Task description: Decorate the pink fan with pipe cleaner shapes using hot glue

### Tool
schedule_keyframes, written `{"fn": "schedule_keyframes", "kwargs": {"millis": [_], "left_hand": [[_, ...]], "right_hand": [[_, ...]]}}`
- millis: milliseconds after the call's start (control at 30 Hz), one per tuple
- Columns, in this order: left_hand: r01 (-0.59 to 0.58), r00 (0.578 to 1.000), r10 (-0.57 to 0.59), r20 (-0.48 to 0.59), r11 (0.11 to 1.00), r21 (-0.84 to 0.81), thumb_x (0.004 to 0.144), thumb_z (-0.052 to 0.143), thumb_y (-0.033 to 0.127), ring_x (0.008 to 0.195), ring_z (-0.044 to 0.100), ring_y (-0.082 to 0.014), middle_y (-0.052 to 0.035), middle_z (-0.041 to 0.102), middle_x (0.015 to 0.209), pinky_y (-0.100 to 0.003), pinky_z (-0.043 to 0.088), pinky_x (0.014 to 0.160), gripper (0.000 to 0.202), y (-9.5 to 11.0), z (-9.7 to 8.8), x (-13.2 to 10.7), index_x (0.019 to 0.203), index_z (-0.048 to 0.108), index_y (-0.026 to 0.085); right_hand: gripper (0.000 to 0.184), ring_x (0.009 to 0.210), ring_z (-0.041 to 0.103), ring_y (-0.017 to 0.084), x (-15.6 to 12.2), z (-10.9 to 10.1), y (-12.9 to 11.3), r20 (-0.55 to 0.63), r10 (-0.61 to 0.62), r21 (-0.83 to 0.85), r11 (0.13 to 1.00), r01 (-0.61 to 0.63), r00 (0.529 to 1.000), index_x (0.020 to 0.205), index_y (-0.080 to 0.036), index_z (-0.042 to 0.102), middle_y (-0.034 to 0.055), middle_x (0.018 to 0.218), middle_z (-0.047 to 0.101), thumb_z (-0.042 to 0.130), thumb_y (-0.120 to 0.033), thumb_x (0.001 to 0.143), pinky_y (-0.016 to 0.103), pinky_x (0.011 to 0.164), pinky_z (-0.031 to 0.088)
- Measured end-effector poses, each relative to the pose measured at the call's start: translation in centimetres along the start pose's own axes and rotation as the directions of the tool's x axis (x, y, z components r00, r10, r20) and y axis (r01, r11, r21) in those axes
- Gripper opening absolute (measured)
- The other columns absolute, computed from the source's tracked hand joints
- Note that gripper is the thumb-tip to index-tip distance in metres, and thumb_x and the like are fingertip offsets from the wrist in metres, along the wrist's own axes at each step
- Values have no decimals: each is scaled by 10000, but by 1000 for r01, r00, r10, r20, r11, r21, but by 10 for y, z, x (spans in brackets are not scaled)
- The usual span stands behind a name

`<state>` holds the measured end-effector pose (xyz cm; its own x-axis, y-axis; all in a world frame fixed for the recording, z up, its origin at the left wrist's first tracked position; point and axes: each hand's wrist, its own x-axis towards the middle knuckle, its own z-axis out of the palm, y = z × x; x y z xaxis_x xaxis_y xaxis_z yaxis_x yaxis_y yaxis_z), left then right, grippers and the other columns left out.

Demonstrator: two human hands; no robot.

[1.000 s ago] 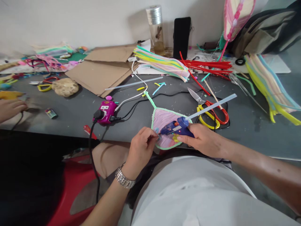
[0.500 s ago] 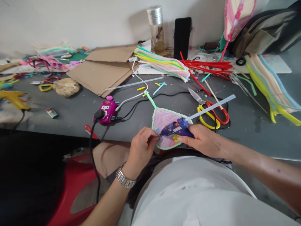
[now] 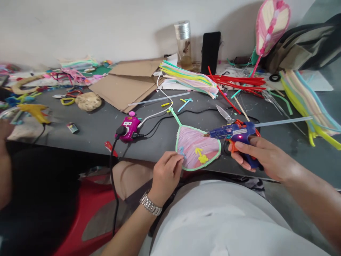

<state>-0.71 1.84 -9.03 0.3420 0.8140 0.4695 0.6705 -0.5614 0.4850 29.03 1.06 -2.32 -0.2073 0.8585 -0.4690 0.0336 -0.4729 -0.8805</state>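
Lifted clear of the panel, the hot-glue gun (image 3: 231, 131) now sits up to the right, clenched by its blue grip in my right hand (image 3: 259, 156), its red light on, nozzle pointing left and a long glue stick (image 3: 282, 122) running out the back. Just behind it on the desk (image 3: 85, 138) lie the orange-handled scissors (image 3: 225, 113). The pink pipe-cleaner panel (image 3: 194, 149), edged in green, lies flat at the desk's front edge, its green stem pointing up and left, and a yellow figure (image 3: 201, 155) sits on its pink face. My left hand (image 3: 166, 174), wristwatch (image 3: 150, 203) on the wrist, rests at the panel's left edge, its fingertips (image 3: 179, 159) closed on a small blue piece (image 3: 182, 152), though it is too small to be sure how firmly. Holding that piece steady, with the hot nozzle kept well off the pink strands, seems the cleanest way to work here.
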Motion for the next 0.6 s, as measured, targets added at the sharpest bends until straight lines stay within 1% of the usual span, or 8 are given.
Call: {"fn": "schedule_keyframes", "kwargs": {"millis": [133,233,300,467,600], "left_hand": [[-69,997,72,-23,992,108,973,569,103,901,680,-180,-84,699,1012,-314,582,837,216,1,3,-10,1132,677,203],[-95,995,100,-22,979,180,978,554,98,904,671,-191,-87,692,1011,-330,585,836,253,3,5,-13,1180,662,205],[-94,995,98,-11,973,212,982,541,96,903,660,-195,-90,685,1007,-339,582,832,258,4,5,-13,1188,654,203],[-57,998,57,3,980,193,986,523,96,907,647,-198,-106,671,1003,-351,583,836,216,7,5,-8,1129,671,160],[-13,1000,12,8,990,138,992,521,114,909,659,-192,-107,673,1018,-348,584,832,209,7,4,-6,1103,691,162]], "right_hand": [[384,473,456,99,-11,-5,-1,-54,3,94,996,2,999,815,-173,655,4,619,578,690,-548,895,237,430,305],[356,470,455,101,-16,-10,1,-79,-18,133,991,29,997,861,-184,671,8,631,584,686,-537,900,243,432,300],[352,476,463,104,-18,-14,3,-86,-26,140,989,38,996,876,-185,676,14,638,588,676,-535,908,245,437,304],[358,474,464,104,-19,-19,4,-102,-37,148,988,52,994,863,-183,672,22,637,595,686,-540,898,244,435,299],[348,474,465,100,-22,-19,2,-109,-37,172,984,55,993,877,-183,680,17,633,586,692,-530,896,238,434,301]]}}
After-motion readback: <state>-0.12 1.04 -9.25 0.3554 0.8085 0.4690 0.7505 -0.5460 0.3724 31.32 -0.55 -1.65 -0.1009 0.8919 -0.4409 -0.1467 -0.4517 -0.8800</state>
